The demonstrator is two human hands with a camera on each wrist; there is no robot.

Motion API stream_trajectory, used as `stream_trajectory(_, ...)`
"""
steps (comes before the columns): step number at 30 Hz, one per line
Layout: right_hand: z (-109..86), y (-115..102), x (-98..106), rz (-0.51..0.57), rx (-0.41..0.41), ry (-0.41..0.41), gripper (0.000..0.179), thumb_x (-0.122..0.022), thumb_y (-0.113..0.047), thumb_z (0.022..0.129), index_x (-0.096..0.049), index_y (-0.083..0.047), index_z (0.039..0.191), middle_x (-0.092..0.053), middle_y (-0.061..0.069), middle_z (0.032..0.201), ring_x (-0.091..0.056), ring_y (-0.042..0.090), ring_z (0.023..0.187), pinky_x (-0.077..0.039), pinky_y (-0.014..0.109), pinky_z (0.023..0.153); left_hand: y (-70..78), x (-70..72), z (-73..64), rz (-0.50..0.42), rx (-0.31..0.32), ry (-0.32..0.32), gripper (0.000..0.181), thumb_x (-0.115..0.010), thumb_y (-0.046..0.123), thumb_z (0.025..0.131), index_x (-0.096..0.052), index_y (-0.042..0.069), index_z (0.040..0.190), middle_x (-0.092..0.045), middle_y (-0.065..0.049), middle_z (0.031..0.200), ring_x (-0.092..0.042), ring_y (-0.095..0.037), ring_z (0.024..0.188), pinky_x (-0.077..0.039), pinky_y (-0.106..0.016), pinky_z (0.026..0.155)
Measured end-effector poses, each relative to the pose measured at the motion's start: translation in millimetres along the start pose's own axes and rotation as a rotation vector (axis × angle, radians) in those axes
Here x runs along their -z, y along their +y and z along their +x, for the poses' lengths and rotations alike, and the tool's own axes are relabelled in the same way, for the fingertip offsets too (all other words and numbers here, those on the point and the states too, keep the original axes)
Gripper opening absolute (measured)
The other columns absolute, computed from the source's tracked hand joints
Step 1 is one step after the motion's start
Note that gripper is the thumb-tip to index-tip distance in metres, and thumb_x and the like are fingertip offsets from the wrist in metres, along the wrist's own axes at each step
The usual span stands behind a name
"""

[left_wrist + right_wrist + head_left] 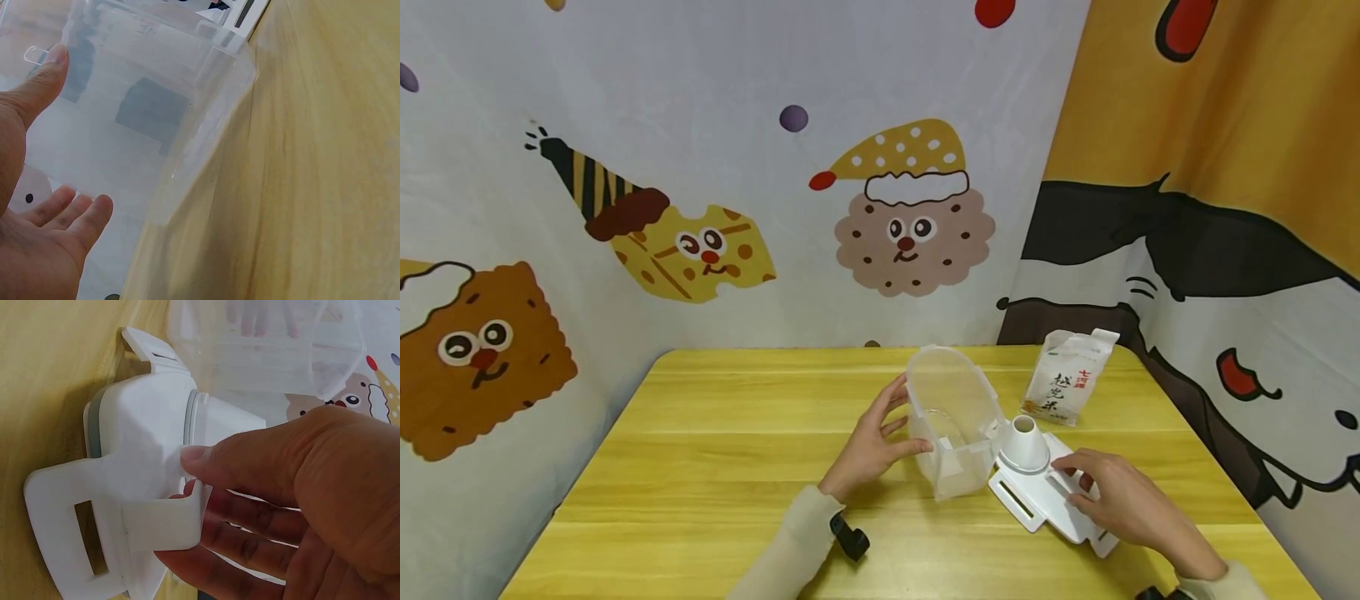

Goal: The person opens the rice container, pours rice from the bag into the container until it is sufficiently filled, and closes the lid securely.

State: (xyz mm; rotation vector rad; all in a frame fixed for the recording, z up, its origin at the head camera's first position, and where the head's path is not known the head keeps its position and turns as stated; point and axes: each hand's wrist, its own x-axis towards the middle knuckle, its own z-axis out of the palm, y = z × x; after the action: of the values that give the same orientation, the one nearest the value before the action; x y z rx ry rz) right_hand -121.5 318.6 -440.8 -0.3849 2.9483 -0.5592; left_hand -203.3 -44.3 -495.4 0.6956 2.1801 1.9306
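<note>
A clear plastic container (953, 467) stands on the table, its opening facing up. My left hand (876, 442) is spread around its left side, with the thumb at the near wall and relaxed fingers along the other side. Right of it lies a white lid (1037, 500) with slotted flaps on its edges and a white cone-shaped cup (1024, 450) on top. My right hand (1116, 496) holds a raised tab (165, 522) of this lid, thumb on one side and curled fingers on the other.
A white bag of rice (1066, 379) stands at the back right of the wooden table (737, 450). Behind the table hangs a cloth (722, 125) printed with cartoon biscuits. A yellow cloth (1262, 125) with a cartoon figure hangs along the right side.
</note>
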Motion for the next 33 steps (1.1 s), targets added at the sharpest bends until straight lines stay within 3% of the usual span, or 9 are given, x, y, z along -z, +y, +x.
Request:
stream_trajectory(8, -0.8, 6.4, 1.6, 0.049, 0.108, 0.031, 0.038, -0.086, -0.02, 0.082, -0.073, -0.01, 0.116, -0.066, -0.004, 0.101, -0.052, 0.002, 0.078, -0.048, 0.019, 0.059, -1.1, 0.0, -0.4, -0.003, 0.002, -0.004, 0.1, -0.084, 0.023, 0.085, -0.021, 0.048, 0.159, -0.036, -0.005, 0.162, -0.037, -0.016, 0.149, -0.042, -0.044, 0.122)
stream_trajectory(12, 1.4, 7.5, 6.5, 0.067, 0.088, 0.054, 0.039, -0.085, -0.025, 0.084, -0.072, -0.01, 0.118, -0.066, 0.002, 0.11, -0.06, 0.01, 0.088, -0.057, 0.023, 0.064, -0.5, 0.0, -0.9, -0.005, 0.004, -0.003, 0.1, -0.084, 0.024, 0.085, -0.021, 0.048, 0.159, -0.036, -0.003, 0.162, -0.037, -0.017, 0.15, -0.042, -0.043, 0.122)
stream_trajectory(16, 5.3, 8.4, 13.2, 0.057, 0.063, 0.119, 0.043, -0.086, -0.026, 0.084, -0.071, -0.009, 0.12, -0.066, 0.008, 0.118, -0.065, 0.022, 0.098, -0.061, 0.029, 0.069, 0.7, 0.4, -0.9, -0.009, 0.005, -0.005, 0.1, -0.084, 0.025, 0.085, -0.021, 0.048, 0.159, -0.036, -0.003, 0.162, -0.037, -0.016, 0.15, -0.042, -0.042, 0.122)
stream_trajectory(24, 12.9, 14.1, 35.4, 0.046, 0.076, 0.285, 0.051, -0.086, -0.026, 0.084, -0.066, -0.003, 0.125, -0.065, 0.018, 0.121, -0.066, 0.037, 0.102, -0.064, 0.045, 0.075, 0.4, 0.9, -1.3, -0.006, 0.006, -0.001, 0.1, -0.084, 0.024, 0.085, -0.021, 0.048, 0.159, -0.038, 0.001, 0.16, -0.037, -0.016, 0.149, -0.042, -0.042, 0.122)
stream_trajectory(28, 17.7, 20.1, 46.0, 0.049, 0.027, 0.321, 0.061, -0.083, -0.031, 0.087, -0.06, 0.002, 0.132, -0.062, 0.026, 0.127, -0.065, 0.045, 0.105, -0.063, 0.054, 0.08, 0.0, 0.5, -0.9, 0.0, 0.008, 0.001, 0.1, -0.084, 0.023, 0.085, -0.021, 0.048, 0.159, -0.039, 0.002, 0.16, -0.038, -0.016, 0.149, -0.042, -0.042, 0.122)
stream_trajectory(33, 24.8, 29.2, 52.7, 0.058, -0.088, 0.305, 0.074, -0.078, -0.041, 0.091, -0.05, 0.006, 0.141, -0.055, 0.033, 0.136, -0.061, 0.051, 0.112, -0.06, 0.06, 0.085, 0.5, 0.3, -0.9, -0.005, 0.004, -0.003, 0.1, -0.084, 0.023, 0.085, -0.021, 0.048, 0.159, -0.038, -0.002, 0.16, -0.038, -0.018, 0.149, -0.042, -0.043, 0.122)
